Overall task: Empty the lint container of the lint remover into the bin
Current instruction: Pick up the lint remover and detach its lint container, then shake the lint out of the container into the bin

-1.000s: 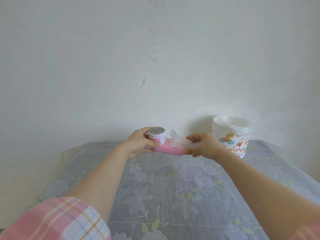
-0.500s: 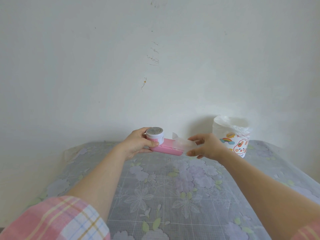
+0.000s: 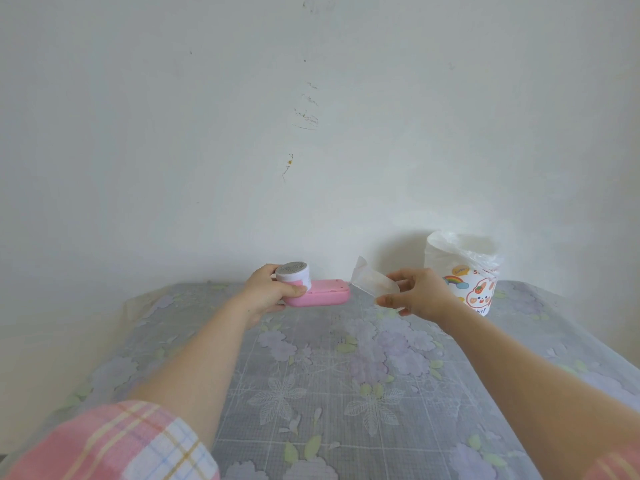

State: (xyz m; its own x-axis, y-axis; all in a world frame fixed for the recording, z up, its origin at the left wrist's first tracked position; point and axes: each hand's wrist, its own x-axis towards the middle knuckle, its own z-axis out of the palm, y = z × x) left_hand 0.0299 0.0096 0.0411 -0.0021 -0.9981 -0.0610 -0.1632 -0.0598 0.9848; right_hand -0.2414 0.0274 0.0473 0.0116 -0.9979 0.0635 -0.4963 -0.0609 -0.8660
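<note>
One pink lint remover (image 3: 313,293) is gripped by the left hand (image 3: 268,295). One clear lint container (image 3: 374,283) is pinched by the right hand (image 3: 420,295), just apart from the remover. One bin (image 3: 462,271) is seen near the table's (image 3: 346,393) far right edge. Open room is left between.

Clear lint container (image 3: 372,283) detached beside pink lint remover (image 3: 313,293), bin (image 3: 462,271) right

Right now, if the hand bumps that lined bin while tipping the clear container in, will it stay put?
Probably not firmly. The bin looks small, thin-walled and tall for its base, so likely light and apt to slide or tip. Its loose bag liner looks floppy and may snag the clear container held in the right hand.
</note>
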